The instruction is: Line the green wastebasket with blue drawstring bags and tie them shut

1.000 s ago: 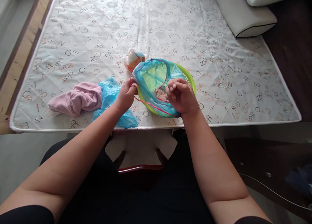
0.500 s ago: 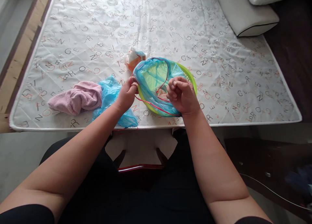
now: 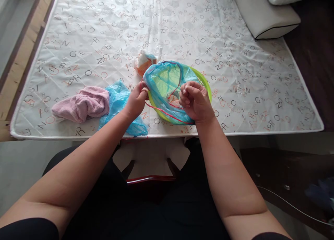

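Well, one green basket [image 3: 209,91] sits between the two hands, lined with one blue bag [image 3: 153,81] threaded with red string [image 3: 161,111]. The left hand [image 3: 137,100] pinches that string at its side of the rim; the right hand [image 3: 195,100] is curled up at the opposite side, hiding part of the basket, and I can't tell whether it grips anything. Just beyond the left hand sits one orange-and-white bundle [image 3: 146,63]; left of that hand, a second blue bag [image 3: 117,99] touches one pink towel [image 3: 85,104]. Far beyond the right hand, two pillows [image 3: 268,15] overlap at the mattress [image 3: 104,24] corner. Since a second ago, the right hand has curled slightly tighter.
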Available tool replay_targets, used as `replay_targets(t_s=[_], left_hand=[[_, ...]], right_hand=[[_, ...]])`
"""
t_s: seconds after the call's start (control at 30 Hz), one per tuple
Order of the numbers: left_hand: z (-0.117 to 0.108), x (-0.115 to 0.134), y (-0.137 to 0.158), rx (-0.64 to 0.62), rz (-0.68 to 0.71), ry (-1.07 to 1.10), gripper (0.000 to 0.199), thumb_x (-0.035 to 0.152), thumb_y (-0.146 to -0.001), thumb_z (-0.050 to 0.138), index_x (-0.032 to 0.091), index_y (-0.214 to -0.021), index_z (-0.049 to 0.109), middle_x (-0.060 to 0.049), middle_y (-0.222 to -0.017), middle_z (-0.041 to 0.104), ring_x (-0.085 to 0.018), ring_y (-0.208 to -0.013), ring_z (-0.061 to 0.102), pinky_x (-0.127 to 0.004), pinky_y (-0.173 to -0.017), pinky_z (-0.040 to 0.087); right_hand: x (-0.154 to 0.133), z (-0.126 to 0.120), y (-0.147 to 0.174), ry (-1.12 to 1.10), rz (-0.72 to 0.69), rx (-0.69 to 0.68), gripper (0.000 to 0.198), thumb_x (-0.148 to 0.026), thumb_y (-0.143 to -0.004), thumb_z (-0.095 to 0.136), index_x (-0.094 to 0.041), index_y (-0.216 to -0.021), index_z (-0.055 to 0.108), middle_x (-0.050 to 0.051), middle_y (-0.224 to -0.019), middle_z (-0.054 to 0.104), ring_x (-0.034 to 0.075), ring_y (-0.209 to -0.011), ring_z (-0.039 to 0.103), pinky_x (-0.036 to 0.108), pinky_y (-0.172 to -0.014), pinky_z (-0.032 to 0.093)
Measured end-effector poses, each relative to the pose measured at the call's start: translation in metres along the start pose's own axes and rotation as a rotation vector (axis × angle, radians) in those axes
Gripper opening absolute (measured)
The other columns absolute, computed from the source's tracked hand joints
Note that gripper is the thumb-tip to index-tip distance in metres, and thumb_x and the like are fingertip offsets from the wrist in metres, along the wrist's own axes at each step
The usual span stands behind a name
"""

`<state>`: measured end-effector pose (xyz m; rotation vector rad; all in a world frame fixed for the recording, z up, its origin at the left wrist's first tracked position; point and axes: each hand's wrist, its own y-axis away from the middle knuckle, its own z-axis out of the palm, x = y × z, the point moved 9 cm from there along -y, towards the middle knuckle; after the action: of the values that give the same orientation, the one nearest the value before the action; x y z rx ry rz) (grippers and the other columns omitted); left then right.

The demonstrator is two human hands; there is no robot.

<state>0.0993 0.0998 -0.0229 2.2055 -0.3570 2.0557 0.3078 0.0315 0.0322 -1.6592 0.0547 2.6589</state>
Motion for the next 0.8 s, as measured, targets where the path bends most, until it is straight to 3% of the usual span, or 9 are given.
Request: replay_targets(t_s=[0.47, 0.8], left_hand=[[0.0005, -0.0001, -0.0005, 0.007, -0.007, 0.007, 0.009, 0.024, -0.081, 0.058, 0.023, -0.089, 0.055, -0.001, -0.084, 0.057, -0.016, -0.074, 0.056, -0.026, -0.068, 0.058], [-0.0005, -0.0043, -0.0002, 0.012, -0.011, -0.018, 0.007, 0.026, -0.086, 0.057, 0.023, -0.093, 0.056, -0.001, -0.086, 0.057, -0.017, -0.077, 0.059, -0.030, -0.072, 0.061]], right_hand=[[0.0039, -0.0085, -0.0035, 0.092, -0.002, 0.080, 0.042, -0.051, -0.077, 0.094, -0.024, -0.080, 0.062, -0.008, -0.066, 0.053, 0.004, -0.048, 0.035, 0.022, -0.044, 0.028], [0.0003, -0.0019, -0.0010, 0.023, 0.001, 0.026, 0.042, -0.045, -0.078, 0.092, -0.024, -0.080, 0.057, -0.008, -0.072, 0.048, 0.003, -0.050, 0.035, 0.021, -0.044, 0.028]])
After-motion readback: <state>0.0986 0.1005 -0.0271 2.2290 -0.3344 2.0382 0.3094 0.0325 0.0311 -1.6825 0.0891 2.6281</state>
